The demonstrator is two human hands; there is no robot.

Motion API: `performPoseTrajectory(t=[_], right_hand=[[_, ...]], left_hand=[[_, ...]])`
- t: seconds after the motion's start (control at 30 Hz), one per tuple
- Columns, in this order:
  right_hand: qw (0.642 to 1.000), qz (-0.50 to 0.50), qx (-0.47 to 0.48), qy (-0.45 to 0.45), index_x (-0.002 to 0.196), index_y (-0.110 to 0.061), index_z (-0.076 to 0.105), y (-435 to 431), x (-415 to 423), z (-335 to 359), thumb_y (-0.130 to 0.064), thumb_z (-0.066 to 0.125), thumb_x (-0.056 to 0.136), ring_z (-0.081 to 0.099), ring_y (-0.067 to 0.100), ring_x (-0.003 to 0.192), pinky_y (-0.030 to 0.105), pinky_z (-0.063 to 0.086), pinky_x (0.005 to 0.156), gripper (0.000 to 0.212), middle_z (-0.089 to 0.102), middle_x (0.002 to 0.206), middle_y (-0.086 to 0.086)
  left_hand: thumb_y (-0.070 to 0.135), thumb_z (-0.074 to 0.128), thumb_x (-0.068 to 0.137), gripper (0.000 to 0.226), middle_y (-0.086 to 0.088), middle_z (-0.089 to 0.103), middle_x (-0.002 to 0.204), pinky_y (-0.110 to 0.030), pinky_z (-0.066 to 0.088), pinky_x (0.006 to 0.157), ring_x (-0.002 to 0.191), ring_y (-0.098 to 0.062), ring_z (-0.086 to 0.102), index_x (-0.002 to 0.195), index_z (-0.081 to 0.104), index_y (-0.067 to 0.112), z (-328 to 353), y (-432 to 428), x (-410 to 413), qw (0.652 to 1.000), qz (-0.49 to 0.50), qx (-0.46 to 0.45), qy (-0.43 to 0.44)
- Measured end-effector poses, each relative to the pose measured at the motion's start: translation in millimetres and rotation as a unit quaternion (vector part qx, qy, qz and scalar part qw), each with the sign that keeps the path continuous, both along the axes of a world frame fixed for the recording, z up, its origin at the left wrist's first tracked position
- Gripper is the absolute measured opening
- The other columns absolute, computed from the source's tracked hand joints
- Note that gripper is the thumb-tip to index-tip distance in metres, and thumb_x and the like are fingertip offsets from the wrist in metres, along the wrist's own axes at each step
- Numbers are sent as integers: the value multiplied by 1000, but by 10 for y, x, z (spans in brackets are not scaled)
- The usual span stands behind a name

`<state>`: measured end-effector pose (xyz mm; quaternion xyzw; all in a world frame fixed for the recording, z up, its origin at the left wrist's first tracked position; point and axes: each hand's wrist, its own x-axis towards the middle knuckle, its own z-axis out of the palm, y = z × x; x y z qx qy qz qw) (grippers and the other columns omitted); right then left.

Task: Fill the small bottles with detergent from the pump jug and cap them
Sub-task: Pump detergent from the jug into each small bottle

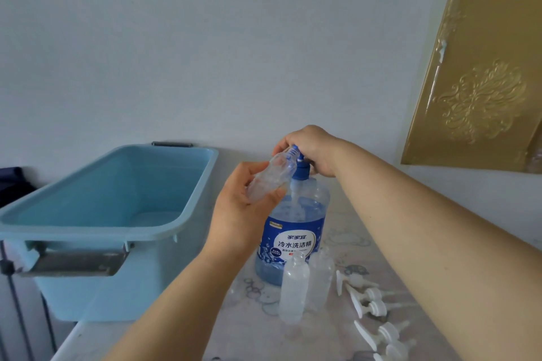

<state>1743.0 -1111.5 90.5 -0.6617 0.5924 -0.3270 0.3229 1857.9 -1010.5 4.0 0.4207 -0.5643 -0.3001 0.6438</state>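
Two hands meet over the jug (pixel 293 231); the left hand (pixel 240 214) grips one bottle (pixel 268 179), thumb on the near side and fingers curled round the far side, while the right hand (pixel 312 149) sits on the pump (pixel 301 170) with its fingers curled down over the head. The held bottle is tilted; its long axis runs from the base in the left palm, low and to the left, up and to the right to the mouth, which lies right at the spout (pixel 294 152) under the right fingertips; whether the spout is actually inside the neck cannot be told, since fingers and clear plastic blur together there. No plain level of liquid shows in the bottle, so filling seems barely begun, if at all. That mouth-to-spout line is what the next press hangs on, as I judge it: the right hand is already on the pump and would push down; the left would have to hold the neck under the spout, or detergent may run down the jug. Below the left wrist two more bottles (pixel 294 287) stand upright just in front of the jug, with no caps on them as far as shows; under the right forearm white caps (pixel 366 299) lie scattered on the table (pixel 234 337); left of the left hand sits a blue tub (pixel 102 214).
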Motion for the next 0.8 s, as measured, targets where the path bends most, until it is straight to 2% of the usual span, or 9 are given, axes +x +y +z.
performPoseTrajectory(t=[0.07, 0.13, 0.23, 0.33, 0.47, 0.57, 0.63, 0.7, 0.8], right_hand=[[1000, 6, -6, -10, 82, -11, 66, 0, -22, 59, -5, 46, 86, 47, 18, 62, 19, 39, 50, 21, 54, 75, 12], [1000, 11, -9, -13, 75, -13, 68, -11, -33, 100, -3, 45, 86, 54, 20, 70, 24, 43, 59, 27, 61, 79, 8], [1000, 16, -11, -6, 70, -14, 66, -28, -38, 91, -3, 45, 87, 51, 18, 63, 25, 42, 59, 29, 60, 74, 7], [999, 19, -24, 22, 70, -14, 64, -54, -35, 41, -1, 46, 87, 48, 19, 63, 22, 40, 57, 28, 55, 79, 15], [997, 19, -3, 70, 77, -11, 60, -49, -11, -25, -5, 52, 90, 40, 14, 61, 20, 34, 54, 17, 46, 71, 8], [1000, 3, -3, 6, 83, -10, 65, -80, -23, -103, -9, 56, 85, 51, 22, 80, 27, 42, 64, 10, 57, 88, 12], [1000, -6, 4, -14, 95, -3, 68, -82, -24, -112, -11, 58, 83, 51, 24, 85, 30, 44, 66, 17, 58, 93, 13], [1000, -7, 9, -8, 107, 9, 65, -67, -26, -52, -10, 55, 83, 47, 25, 82, 28, 42, 61, 31, 53, 90, 15], [1000, 0, -9, -14, 107, 6, 67, -61, -34, 53, -7, 50, 82, 47, 25, 78, 27, 41, 59, 33, 53, 88, 15]], left_hand=[[26, 72, 81, 24, 17, 66, 80, -10, 41, 52, 59, 7, 56, 90, 58, 43, 35, -29, 20, 1000, 9, -4, -6], [25, 72, 81, 25, 18, 66, 80, -10, 41, 51, 58, 6, 56, 90, 58, 44, 53, -50, 22, 1000, 9, -4, -7], [26, 72, 82, 23, 20, 65, 78, -9, 41, 51, 58, 7, 55, 91, 59, 42, 29, -55, 4, 1000, 4, -6, -2], [27, 71, 82, 21, 20, 65, 76, -8, 41, 50, 56, 6, 55, 92, 59, 41, -18, -35, -11, 1000, -4, -4, 9], [24, 71, 82, 22, 16, 64, 75, -8, 40, 48, 53, 6, 55, 94, 59, 39, -89, -10, -14, 1000, -10, 9, 15], [24, 70, 83, 22, 12, 64, 77, -9, 41, 46, 52, 5, 56, 95, 58, 37, -111, 14, -20, 1000, -10, 15, 14], [23, 70, 83, 21, 12, 64, 76, -8, 40, 46, 52, 6, 56, 95, 58, 37, -86, 22, -21, 1000, -12, 16, 17], [23, 71, 83, 22, 14, 64, 76, -8, 40, 47, 54, 7, 56, 94, 59, 38, -33, 17, -13, 1000, -12, 9, 11], [25, 71, 83, 23, 16, 64, 80, -8, 40, 50, 57, 8, 55, 95, 59, 40, 50, -16, 21, 1000, -3, -4, -10]])
